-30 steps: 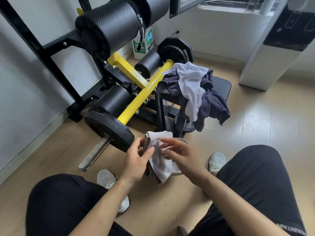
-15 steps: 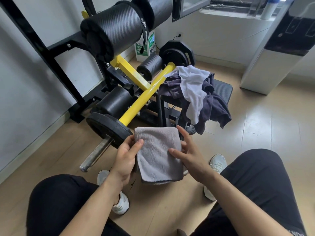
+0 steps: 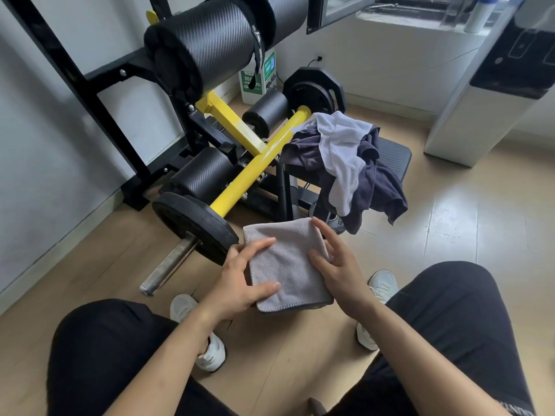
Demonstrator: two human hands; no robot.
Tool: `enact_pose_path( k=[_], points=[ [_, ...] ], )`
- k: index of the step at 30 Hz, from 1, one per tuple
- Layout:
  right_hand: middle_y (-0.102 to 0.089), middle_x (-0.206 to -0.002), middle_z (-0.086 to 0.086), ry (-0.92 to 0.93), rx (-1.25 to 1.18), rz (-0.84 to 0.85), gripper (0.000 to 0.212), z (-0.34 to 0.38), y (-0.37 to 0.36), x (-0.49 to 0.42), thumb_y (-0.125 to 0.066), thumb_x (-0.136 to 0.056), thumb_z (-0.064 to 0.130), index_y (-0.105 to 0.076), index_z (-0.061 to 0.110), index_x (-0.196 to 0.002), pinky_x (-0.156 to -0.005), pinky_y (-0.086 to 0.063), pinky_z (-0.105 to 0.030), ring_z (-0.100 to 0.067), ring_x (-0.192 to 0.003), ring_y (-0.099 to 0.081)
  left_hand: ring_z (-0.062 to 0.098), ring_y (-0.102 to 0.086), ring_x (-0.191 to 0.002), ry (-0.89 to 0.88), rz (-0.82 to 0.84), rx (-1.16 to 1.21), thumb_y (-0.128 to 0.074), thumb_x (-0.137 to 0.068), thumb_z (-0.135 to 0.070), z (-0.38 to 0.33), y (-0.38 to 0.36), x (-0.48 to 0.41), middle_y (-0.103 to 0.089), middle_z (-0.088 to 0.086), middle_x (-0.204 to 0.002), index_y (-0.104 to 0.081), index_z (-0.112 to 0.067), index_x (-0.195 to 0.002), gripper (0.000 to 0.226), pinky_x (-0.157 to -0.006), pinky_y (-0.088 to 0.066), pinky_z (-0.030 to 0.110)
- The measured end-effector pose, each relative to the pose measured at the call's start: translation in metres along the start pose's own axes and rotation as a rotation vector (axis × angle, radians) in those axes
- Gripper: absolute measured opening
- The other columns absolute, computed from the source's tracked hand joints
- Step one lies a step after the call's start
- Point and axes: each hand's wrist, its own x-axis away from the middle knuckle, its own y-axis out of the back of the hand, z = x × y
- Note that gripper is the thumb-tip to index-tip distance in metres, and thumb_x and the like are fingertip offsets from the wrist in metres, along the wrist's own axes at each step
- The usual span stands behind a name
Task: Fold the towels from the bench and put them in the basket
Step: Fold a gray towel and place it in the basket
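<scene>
Right now left hand [image 3: 240, 283] is clamped on the grey towel [image 3: 288, 265]: thumb and index on top of its left edge, other fingers hidden underneath. Right hand [image 3: 339, 271] is spread, fingers nearly straight, lying against the towel's right edge, not gripping as far as I can tell.

The towel is folded to a rough square and held in mid-air above the floor [image 3: 450, 235], between the knees, with nothing under it.

Risks:
- Only one hand really holds it. If the left pinch loosens, the layers probably slide apart and the fold is lost.
- The weight plate [image 3: 192, 223] is just beside the left knuckles, so a swing that way could snag the cloth.
- The white towel [image 3: 339, 145] and dark towel [image 3: 378, 187] sit heaped at the near end of the bench [image 3: 396, 154] and hang over its near edge. Pulling one likely drags the other off.
- The basket is not in view, so placing means turning, and the fold may loosen on the way.
</scene>
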Motion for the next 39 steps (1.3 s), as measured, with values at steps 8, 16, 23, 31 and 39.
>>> enact_pose_path(
  k=[8, 16, 23, 31, 39],
  points=[
    [-0.039, -0.134, 0.000, -0.039, 0.359, 0.439, 0.083, 0.005, 0.018, -0.001, -0.083, -0.080, 0.026, -0.038, 0.050, -0.146, -0.114, -0.038, -0.034, -0.012, -0.130, -0.038, 0.015, -0.044, -0.115, 0.032, 0.016, -0.229, -0.092, -0.066, -0.033, 0.004, -0.006, -0.001, -0.033, 0.000, -0.120, -0.033, -0.043, -0.154, 0.106, -0.096, -0.034, 0.021],
    [-0.028, -0.129, -0.002, -0.099, 0.689, 0.340, 0.107, -0.001, -0.003, 0.005, -0.082, -0.070, 0.026, -0.019, 0.041, -0.155, -0.094, -0.039, -0.024, -0.020, -0.117, -0.037, 0.028, -0.057, -0.104, 0.028, 0.071, -0.511, -0.082, -0.062, -0.044, 0.004, -0.019, 0.003, -0.017, -0.008, -0.116, -0.018, -0.046, -0.158, 0.116, -0.088, -0.052, 0.036],
    [-0.033, -0.117, -0.003, 0.020, 0.728, 0.250, 0.099, -0.006, -0.018, 0.011, -0.070, -0.079, 0.022, -0.011, 0.041, -0.155, -0.083, -0.053, -0.042, -0.037, -0.098, -0.061, 0.030, -0.056, -0.114, 0.014, 0.088, -0.367, -0.063, -0.072, -0.045, 0.005, -0.030, 0.003, -0.032, -0.006, -0.122, -0.028, -0.041, -0.157, 0.092, -0.097, -0.052, 0.044],
    [-0.056, -0.138, 0.011, 0.059, 0.190, 0.240, 0.066, 0.000, -0.014, 0.018, -0.060, -0.079, 0.011, -0.048, 0.028, -0.142, -0.074, -0.062, -0.036, -0.012, -0.094, -0.069, 0.002, -0.052, -0.113, 0.035, -0.032, -0.102, -0.071, -0.067, -0.070, 0.000, -0.021, -0.002, -0.050, -0.009, -0.121, -0.043, -0.042, -0.139, 0.082, -0.089, -0.048, 0.018],
    [-0.047, -0.134, 0.013, 0.066, 0.168, 0.210, 0.069, 0.000, 0.000, 0.008, -0.080, -0.080, 0.011, -0.056, 0.041, -0.137, -0.091, -0.057, -0.035, -0.011, -0.114, -0.058, -0.015, -0.057, -0.112, 0.039, 0.002, 0.095, -0.074, -0.092, -0.018, 0.008, -0.018, -0.007, -0.060, -0.023, -0.126, -0.042, -0.043, -0.137, 0.061, -0.092, -0.049, 0.010]
  ],
)
